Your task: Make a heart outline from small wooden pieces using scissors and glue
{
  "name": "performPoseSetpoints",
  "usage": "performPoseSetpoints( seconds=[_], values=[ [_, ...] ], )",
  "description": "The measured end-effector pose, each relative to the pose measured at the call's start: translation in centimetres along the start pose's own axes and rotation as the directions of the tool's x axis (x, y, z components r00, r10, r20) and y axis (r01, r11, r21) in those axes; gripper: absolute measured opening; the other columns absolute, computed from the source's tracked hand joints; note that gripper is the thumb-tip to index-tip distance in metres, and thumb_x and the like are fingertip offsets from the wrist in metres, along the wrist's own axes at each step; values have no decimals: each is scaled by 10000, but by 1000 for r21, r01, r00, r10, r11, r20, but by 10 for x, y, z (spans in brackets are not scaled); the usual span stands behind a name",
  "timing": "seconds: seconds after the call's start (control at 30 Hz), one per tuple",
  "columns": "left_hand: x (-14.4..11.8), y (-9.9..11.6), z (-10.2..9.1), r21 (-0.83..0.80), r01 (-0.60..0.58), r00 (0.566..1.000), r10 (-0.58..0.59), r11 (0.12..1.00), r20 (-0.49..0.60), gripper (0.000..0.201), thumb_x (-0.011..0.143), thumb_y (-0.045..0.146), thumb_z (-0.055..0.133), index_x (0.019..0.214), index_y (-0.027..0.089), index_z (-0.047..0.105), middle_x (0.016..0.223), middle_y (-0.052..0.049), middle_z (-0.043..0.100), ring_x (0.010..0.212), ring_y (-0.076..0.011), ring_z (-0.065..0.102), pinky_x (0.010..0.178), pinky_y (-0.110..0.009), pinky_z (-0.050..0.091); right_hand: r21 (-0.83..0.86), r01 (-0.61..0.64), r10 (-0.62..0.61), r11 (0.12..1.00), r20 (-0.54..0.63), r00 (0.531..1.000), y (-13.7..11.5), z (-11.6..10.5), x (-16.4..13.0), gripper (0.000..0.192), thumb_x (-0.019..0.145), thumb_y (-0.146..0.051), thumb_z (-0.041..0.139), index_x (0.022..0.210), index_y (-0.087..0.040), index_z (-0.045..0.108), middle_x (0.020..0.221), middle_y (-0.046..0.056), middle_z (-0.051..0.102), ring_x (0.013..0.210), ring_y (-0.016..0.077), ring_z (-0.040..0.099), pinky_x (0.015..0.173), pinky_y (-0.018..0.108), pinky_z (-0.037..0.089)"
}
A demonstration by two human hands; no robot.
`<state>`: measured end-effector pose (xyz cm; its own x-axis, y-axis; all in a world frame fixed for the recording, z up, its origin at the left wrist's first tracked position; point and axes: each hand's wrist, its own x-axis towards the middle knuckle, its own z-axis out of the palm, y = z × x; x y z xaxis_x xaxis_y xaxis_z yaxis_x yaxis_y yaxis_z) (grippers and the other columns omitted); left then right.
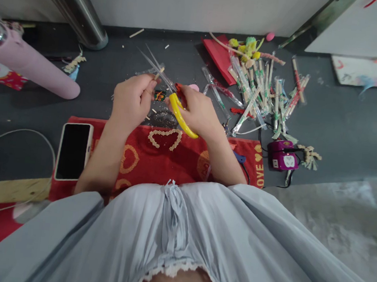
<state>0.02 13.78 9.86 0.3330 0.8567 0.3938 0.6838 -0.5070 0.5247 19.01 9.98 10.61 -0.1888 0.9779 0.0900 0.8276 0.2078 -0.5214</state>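
Note:
My left hand (131,98) is closed, pinching a short pale wooden stick (160,72) between thumb and fingers. My right hand (199,110) grips scissors by their yellow handles (181,116). The slim blades point up and left, slightly apart, and pass right by the stick; whether they touch it I cannot tell. Below the hands, a heart-shaped outline of small pale pieces (165,133), open at the bottom, lies on a red towel (159,165). Pale crumbs and a small dark patterned piece (160,95) lie on the dark table between my hands.
On the right lie several plastic-wrapped chopsticks (264,86), a red envelope (220,57) and a purple plug block (283,155) with a cord. A phone (73,151) rests on the towel's left edge. A pink bottle (38,62) and metal post (77,8) are at left.

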Motion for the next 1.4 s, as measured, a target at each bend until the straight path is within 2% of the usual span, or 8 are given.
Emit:
performPoseSetpoints(
  seconds=[0.23,0.33,0.43,0.5,0.7,1.07,1.23,1.4],
  values=[
    [1,-4,1,119,0,1000,1,993,-2,392,993,464,356,952,266,693,760,-59,693,820,-254,692,769,-401,491,-15,47,-46,999,36,998,6,2,0,747,914,-814,194,1019,-165,549,967,147,673,917,265,638,832,374,460],
    [2,-7,1,54,-1,999,-1,999,32,354,985,458,395,927,285,699,750,-44,697,803,-232,689,801,-387,505,-10,102,-101,995,26,995,11,4,1,775,907,-823,192,1095,-152,532,1025,152,662,982,269,630,889,396,466],
    [4,-8,0,-27,-31,997,33,999,74,409,987,459,398,743,268,664,738,-42,703,788,-220,692,807,-380,524,-5,152,-152,988,-8,988,16,5,1,794,887,-845,214,1142,-156,515,1079,151,651,1033,272,617,938,416,464],
    [4,-6,-2,-47,-41,996,44,998,82,442,994,452,383,699,258,649,732,-48,704,793,-225,698,806,-388,532,-7,157,-157,988,-14,987,17,5,2,802,882,-851,216,1150,-157,515,1101,154,651,1041,273,615,943,416,464],
    [2,-7,-6,-51,-8,997,12,999,72,371,982,506,403,892,312,706,692,-24,684,782,-222,695,830,-370,542,-29,82,-81,996,38,996,6,2,2,781,919,-807,179,1129,-147,540,1030,151,675,972,272,641,871,379,465],
    [2,-4,-9,2,-20,997,20,1000,70,363,991,476,388,824,288,650,678,-12,669,801,-208,681,827,-356,500,-23,8,-7,1000,44,999,-2,2,2,741,919,-804,221,1031,-168,583,932,129,686,873,254,641,771,352,453],
    [2,-5,-5,31,-29,999,27,999,46,350,986,466,402,822,264,635,658,-7,649,756,-191,669,782,-349,487,-53,19,-16,998,51,999,0,1,1,750,913,-815,186,982,-173,565,899,127,671,862,264,643,789,368,458],
    [2,-4,-5,38,-51,998,50,998,30,385,989,456,373,849,259,673,672,-26,662,724,-200,664,739,-343,504,-41,98,-97,994,16,995,6,2,0,780,911,-818,169,1109,-156,530,1022,146,663,988,273,636,890,391,470]
  ],
)
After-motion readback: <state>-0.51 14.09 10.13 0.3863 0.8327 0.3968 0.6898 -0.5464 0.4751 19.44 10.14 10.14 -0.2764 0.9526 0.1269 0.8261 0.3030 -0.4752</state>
